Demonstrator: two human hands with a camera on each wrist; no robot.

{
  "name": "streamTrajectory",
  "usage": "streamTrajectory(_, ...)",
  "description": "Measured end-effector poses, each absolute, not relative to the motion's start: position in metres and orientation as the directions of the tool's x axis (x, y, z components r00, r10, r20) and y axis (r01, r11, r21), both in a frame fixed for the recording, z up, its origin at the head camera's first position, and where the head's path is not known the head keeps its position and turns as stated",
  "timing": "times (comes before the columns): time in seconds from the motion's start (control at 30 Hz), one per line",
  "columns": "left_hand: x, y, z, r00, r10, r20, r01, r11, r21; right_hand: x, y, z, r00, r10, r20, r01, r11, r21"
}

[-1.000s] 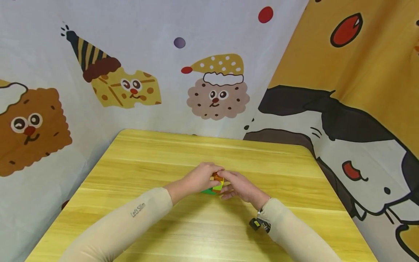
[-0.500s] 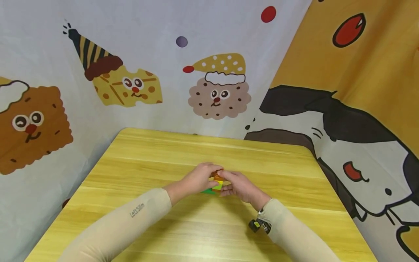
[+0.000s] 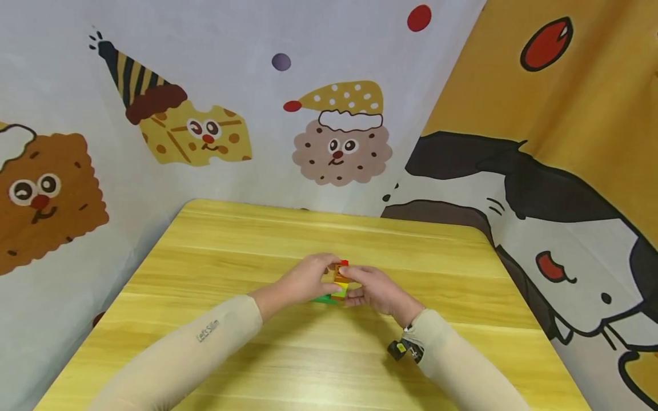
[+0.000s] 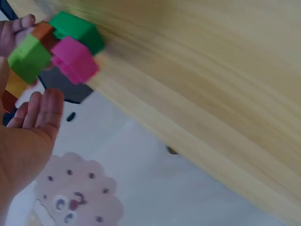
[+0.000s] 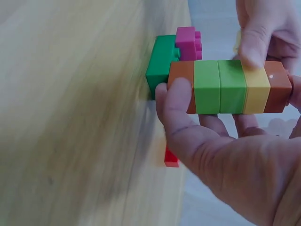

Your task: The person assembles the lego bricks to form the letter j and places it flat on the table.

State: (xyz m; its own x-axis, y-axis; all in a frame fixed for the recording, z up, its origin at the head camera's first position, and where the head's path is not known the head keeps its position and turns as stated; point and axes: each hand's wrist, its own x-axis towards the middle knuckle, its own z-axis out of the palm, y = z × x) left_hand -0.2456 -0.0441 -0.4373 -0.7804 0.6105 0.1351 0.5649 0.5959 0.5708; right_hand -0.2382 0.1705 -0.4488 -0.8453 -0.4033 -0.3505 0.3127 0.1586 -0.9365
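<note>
A stack of toy building bricks (image 5: 230, 87) in brown, light green and yellow stands on a green brick (image 5: 160, 66), with a pink brick (image 5: 186, 42) beside it. My right hand (image 3: 382, 291) grips this stack, its fingers curled around the side and behind. On the opposite side is my left hand (image 3: 303, 279). Its thumb (image 5: 254, 47) touches the yellow brick, while its fingers (image 4: 49, 108) stand apart from the stack in the left wrist view. A red brick (image 5: 171, 157) lies on the table beyond the stack.
The wood-grain table (image 3: 247, 245) reaches to a patterned cloth backdrop (image 3: 267, 171) at the back. A small black device (image 3: 406, 349) is strapped at the right wrist.
My left hand has drawn slightly left from the top of the stack, so the upper bricks and the red brick show now. My right hand keeps its grip.
</note>
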Motion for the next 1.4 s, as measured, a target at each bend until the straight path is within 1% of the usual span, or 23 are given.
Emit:
streamTrajectory(0.1, -0.248, -0.058, -0.443, -0.796, 0.598, 0.087, 0.547, 0.652, 0.524, -0.238, 0.170, -0.446, -0.872, -0.371, -0.321, 0.256, 0.215, -0.943)
streamTrajectory(0.17, -0.249, -0.065, -0.447, -0.794, 0.604, 0.069, 0.558, 0.680, 0.475, -0.237, 0.170, -0.444, -0.899, -0.345, -0.271, 0.185, 0.264, -0.947)
streamTrajectory(0.27, -0.251, -0.073, -0.455, -0.789, 0.611, 0.061, 0.576, 0.701, 0.421, -0.235, 0.172, -0.443, -0.932, -0.343, -0.117, 0.003, 0.316, -0.949)
streamTrajectory(0.33, -0.251, -0.076, -0.460, -0.791, 0.609, 0.062, 0.576, 0.708, 0.409, -0.235, 0.173, -0.442, -0.931, -0.364, 0.041, -0.178, 0.352, -0.919)
streamTrajectory(0.4, -0.251, -0.078, -0.463, -0.791, 0.608, 0.067, 0.578, 0.708, 0.404, -0.234, 0.173, -0.442, -0.890, -0.403, 0.213, -0.375, 0.382, -0.844)
streamTrajectory(0.47, -0.251, -0.079, -0.466, -0.787, 0.612, 0.081, 0.589, 0.705, 0.396, -0.234, 0.173, -0.443, -0.813, -0.456, 0.362, -0.553, 0.412, -0.724)
streamTrajectory(0.53, -0.250, -0.079, -0.467, -0.784, 0.616, 0.084, 0.595, 0.704, 0.387, -0.234, 0.173, -0.445, -0.735, -0.500, 0.458, -0.670, 0.431, -0.604)
streamTrajectory(0.6, -0.248, -0.078, -0.468, -0.781, 0.619, 0.088, 0.600, 0.702, 0.383, -0.234, 0.172, -0.445, -0.689, -0.526, 0.499, -0.722, 0.432, -0.541)
streamTrajectory(0.63, -0.248, -0.078, -0.468, -0.780, 0.619, 0.089, 0.601, 0.702, 0.383, -0.235, 0.171, -0.446, -0.690, -0.527, 0.497, -0.721, 0.431, -0.543)
streamTrajectory(0.7, -0.247, -0.078, -0.468, -0.782, 0.616, 0.090, 0.599, 0.705, 0.381, -0.237, 0.170, -0.446, -0.715, -0.507, 0.482, -0.694, 0.430, -0.577)
streamTrajectory(0.8, -0.247, -0.079, -0.469, -0.789, 0.607, 0.099, 0.594, 0.711, 0.377, -0.243, 0.166, -0.446, -0.783, -0.445, 0.434, -0.615, 0.452, -0.647)
streamTrajectory(0.97, -0.246, -0.077, -0.472, -0.792, 0.599, 0.115, 0.599, 0.726, 0.338, -0.256, 0.160, -0.449, -0.903, -0.300, 0.308, -0.425, 0.512, -0.747)
streamTrajectory(1.07, -0.246, -0.076, -0.476, -0.779, 0.615, 0.120, 0.621, 0.731, 0.284, -0.264, 0.157, -0.454, -0.951, -0.224, 0.212, -0.302, 0.529, -0.793)
streamTrajectory(1.17, -0.244, -0.075, -0.479, -0.767, 0.629, 0.124, 0.638, 0.729, 0.249, -0.270, 0.156, -0.459, -0.974, -0.186, 0.126, -0.209, 0.543, -0.813)
streamTrajectory(1.23, -0.242, -0.075, -0.479, -0.764, 0.633, 0.125, 0.643, 0.728, 0.237, -0.273, 0.155, -0.462, -0.979, -0.189, 0.081, -0.174, 0.551, -0.816)
streamTrajectory(1.4, -0.236, -0.075, -0.478, -0.762, 0.638, 0.112, 0.644, 0.727, 0.237, -0.278, 0.154, -0.473, -0.973, -0.228, 0.044, -0.177, 0.604, -0.777)
